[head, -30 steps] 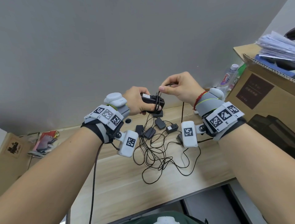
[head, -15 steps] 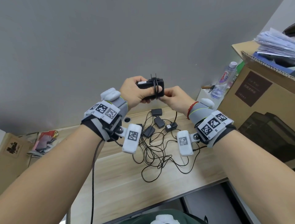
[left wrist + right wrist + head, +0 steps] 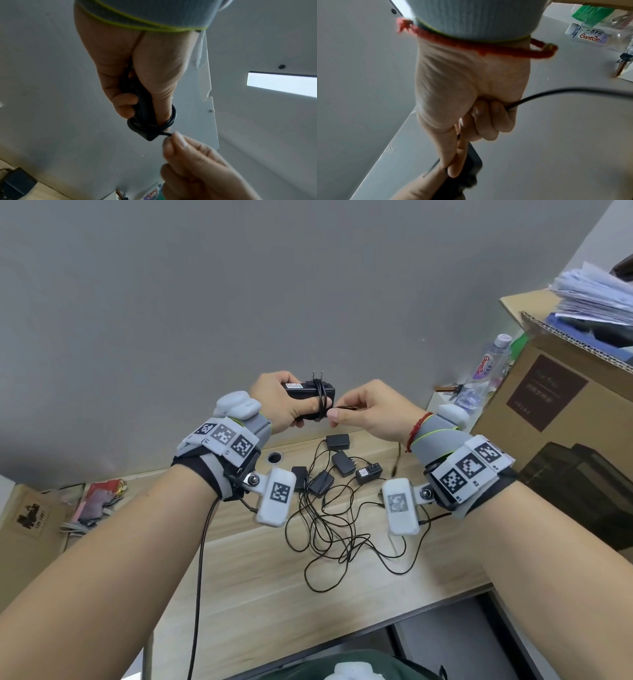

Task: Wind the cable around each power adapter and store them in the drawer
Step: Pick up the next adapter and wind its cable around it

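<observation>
The left hand grips a black adapter in the air above the desk, thumb pressed on its side. Some turns of cable go around the adapter and also around the thumb tip. Just beside this grip, the right hand pinches the cable end between thumb and forefinger. Below the hands, other adapters lie on the desk in tangled cables.

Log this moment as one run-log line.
left hand: grips adapter | right hand: pinches cable | cable partly wound | spare adapters on desk
</observation>
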